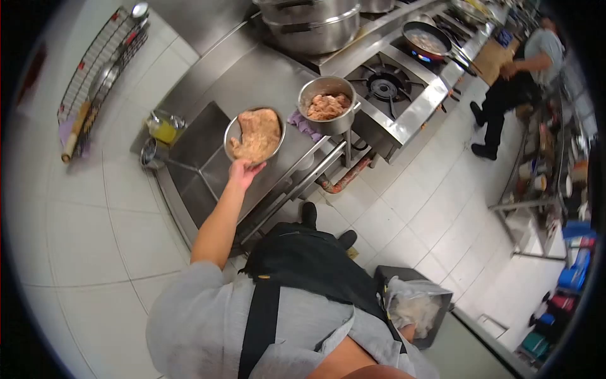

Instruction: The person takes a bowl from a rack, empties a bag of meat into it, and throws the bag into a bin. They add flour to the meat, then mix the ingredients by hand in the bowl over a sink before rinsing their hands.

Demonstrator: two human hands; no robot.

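My left hand grips the near rim of a round metal bowl, fingers closed around it. In the bowl lies a large, flat piece of pale, pinkish meat with a rough, crumbly-looking surface. A metal pot holding chunks of similar meat stands to the right of the bowl. My right hand is low at my right side, at the edge of a dark grey bin. That bin has a clear plastic bag and pale, crumbly stuff in it. The right fingers are hidden.
A steel sink counter runs ahead, with a purple cloth under the pot. Gas burners and a frying pan are to the right. Large steel pots stand behind. A co-worker stands far right near shelves.
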